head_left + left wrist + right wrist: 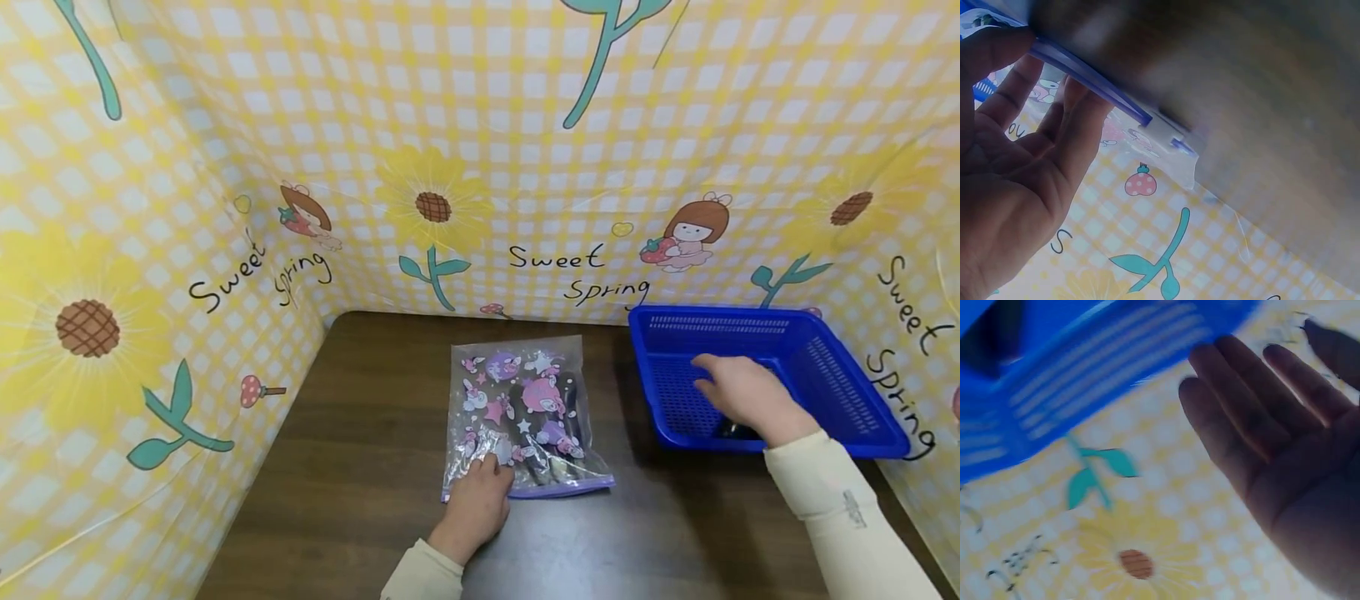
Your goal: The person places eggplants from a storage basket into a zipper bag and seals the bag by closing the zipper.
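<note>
A clear zip bag [517,408] printed with pink and purple cartoon figures lies flat on the table, its purple zip edge towards me. Dark contents, whose kind is unclear, show through its right side. My left hand [474,507] holds the bag near its lower left corner, with thumb and fingers about the purple zip strip [1088,78]. A pale slider [1163,132] sits near the end of that strip. My right hand [750,396] is over the blue plastic basket [648,392], fingers loosely extended and holding nothing visible. Below it a dark object [731,430] lies partly hidden in the basket.
The brown wooden table [360,433] carries the bag in the middle and the basket at the right. A yellow checked cloth [480,108] with sunflowers and lettering hangs behind and along both sides. The basket stands close to the right-hand cloth.
</note>
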`<state>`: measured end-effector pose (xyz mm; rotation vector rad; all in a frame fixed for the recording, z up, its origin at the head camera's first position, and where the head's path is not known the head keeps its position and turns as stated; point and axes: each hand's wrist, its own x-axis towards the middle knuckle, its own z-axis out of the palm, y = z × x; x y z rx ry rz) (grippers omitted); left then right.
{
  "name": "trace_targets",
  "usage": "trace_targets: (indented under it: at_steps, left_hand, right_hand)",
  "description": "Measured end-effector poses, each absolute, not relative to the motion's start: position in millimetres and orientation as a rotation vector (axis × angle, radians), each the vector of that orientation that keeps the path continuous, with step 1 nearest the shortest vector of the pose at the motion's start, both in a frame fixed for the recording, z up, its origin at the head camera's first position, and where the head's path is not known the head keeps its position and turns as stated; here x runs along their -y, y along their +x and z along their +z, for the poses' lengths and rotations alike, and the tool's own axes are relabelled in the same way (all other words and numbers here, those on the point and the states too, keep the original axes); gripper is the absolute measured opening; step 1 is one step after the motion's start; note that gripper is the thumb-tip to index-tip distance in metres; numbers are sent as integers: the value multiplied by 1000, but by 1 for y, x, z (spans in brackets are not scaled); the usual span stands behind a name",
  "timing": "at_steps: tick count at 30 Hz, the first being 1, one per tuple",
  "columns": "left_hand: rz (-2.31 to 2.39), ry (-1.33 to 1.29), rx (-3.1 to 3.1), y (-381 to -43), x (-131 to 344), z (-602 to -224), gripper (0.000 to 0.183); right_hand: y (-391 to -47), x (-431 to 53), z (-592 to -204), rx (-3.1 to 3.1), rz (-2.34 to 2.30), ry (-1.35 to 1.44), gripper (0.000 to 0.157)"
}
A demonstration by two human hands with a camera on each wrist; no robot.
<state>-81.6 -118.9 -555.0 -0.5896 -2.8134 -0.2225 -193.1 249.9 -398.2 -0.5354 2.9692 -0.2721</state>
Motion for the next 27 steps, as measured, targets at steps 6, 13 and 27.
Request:
trace_targets:
  at_steps: [6, 13, 27]
  left_hand:
    - [-229, -605, 2814, -83, 121, -556, 17]
    - [-206, -581, 2858, -82, 122, -558, 18]
    - [-235, -576, 2903, -81, 123, -556, 18]
  right_hand:
    - [-221, -292, -420, -2965, -32, -500, 37]
    - [-228, -321, -446, -2886, 130, -643, 32]
    - [-223, -321, -485, -2938, 299, -678, 15]
